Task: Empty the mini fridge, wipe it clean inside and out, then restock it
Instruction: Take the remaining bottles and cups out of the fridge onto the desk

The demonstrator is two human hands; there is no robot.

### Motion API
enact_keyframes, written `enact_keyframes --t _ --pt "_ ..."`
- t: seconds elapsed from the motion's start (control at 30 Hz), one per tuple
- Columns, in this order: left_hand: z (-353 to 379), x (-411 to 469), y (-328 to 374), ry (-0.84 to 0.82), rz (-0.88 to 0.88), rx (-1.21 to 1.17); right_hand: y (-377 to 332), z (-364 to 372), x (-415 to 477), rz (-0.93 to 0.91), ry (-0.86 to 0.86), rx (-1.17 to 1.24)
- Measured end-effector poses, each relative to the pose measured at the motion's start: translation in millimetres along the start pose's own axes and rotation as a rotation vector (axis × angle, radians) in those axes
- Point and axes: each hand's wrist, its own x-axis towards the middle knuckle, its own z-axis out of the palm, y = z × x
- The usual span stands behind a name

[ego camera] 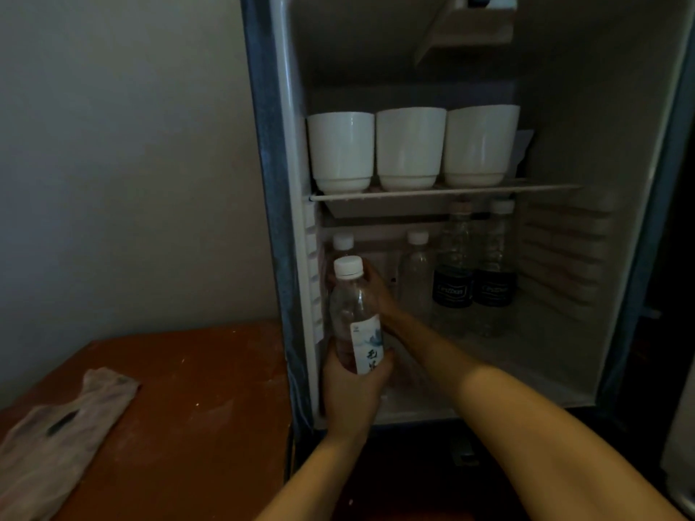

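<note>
Standing cap-up, bottle [355,310] gripped low by left hand [351,392]; right hand [378,291] seemingly behind it, grasp unclear.

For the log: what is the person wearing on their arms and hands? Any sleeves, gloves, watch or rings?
Nothing that shows. The left forearm and right forearm are bare to the frame edge, no sleeve in view. The left hand and right hand are ungloved; no watch, bracelet or ring is visible, though the light is dim.
</note>
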Motion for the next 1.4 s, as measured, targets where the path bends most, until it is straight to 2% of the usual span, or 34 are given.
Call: enact_keyframes --t 0.17,0.3,0.4,0.53,0.67,0.83,0.9,1.1,1.4 --pt "-1 0 0 0.007 0.0 0.019 8 -13 -16 -0.069 0.027 -0.039" --pt "-3 -1 4 -0.002 0.0 0.021 17 -23 -37 -0.117 0.012 0.11" --pt "-2 -4 7 -0.028 0.002 0.053 25 -21 -47 -0.08 0.051 0.235" --pt "-2 -10 16 -0.034 -0.094 0.084 9 -22 -59 -0.089 -0.005 0.268" --pt "-12 -26 40 -0.06 -0.2 0.092 2 -19 -82 -0.051 0.127 0.307" --pt "-52 -58 70 -0.199 -0.202 0.02 -8 -18 -125 0.001 0.177 0.337" --pt "-75 -70 85 -0.206 -0.204 -0.013 -16 -13 -143 0.027 0.217 0.322" --pt "-162 -111 122 -0.026 -0.168 0.051 -55 47 -207 -0.079 0.037 0.344" --pt "-329 -168 159 0.271 -0.165 0.209 -80 224 -270 -0.041 -0.332 0.383"
